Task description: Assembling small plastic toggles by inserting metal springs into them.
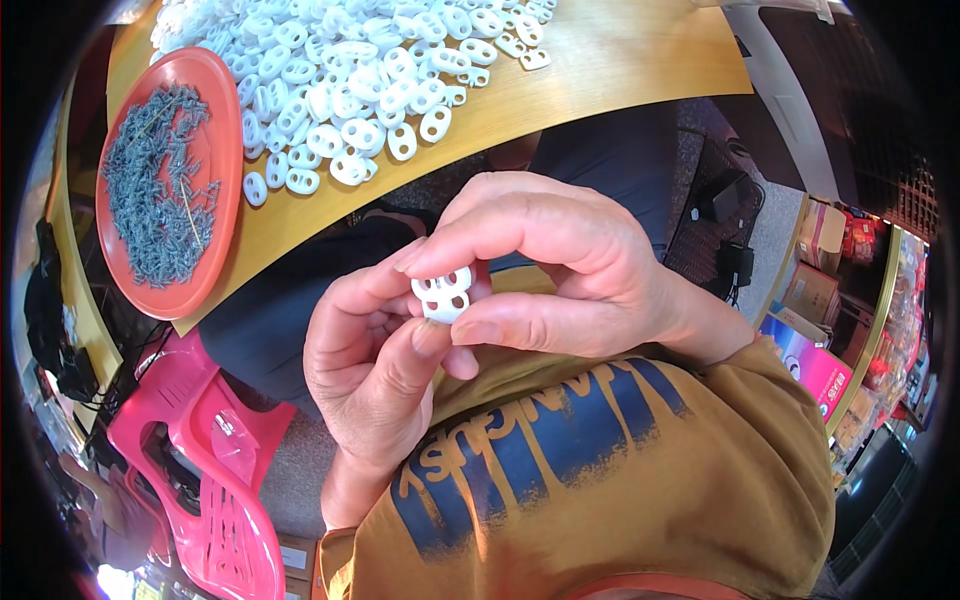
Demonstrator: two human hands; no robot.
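Two small white plastic pieces with paired holes (443, 304) sit one against the other between my hands, over my lap. My left hand (365, 365) pinches them from the left with thumb and fingers. From the right, the thumb and index finger of my right hand (575, 265) close on the same pieces. Fingertips cover part of them, so how they join cannot be made out. A heap of similar white two-hole pieces (350, 90) lies on the wooden table (620, 60) beyond my hands. Left of the heap, a red plate (220, 250) holds many small grey screws (150, 200).
A pink plastic chair (240, 510) stands at the lower left. Shelves with boxes and packages (815, 290) line the right side. The curved table edge runs between my hands and the heap. A dark object (725, 200) is on the floor at the right.
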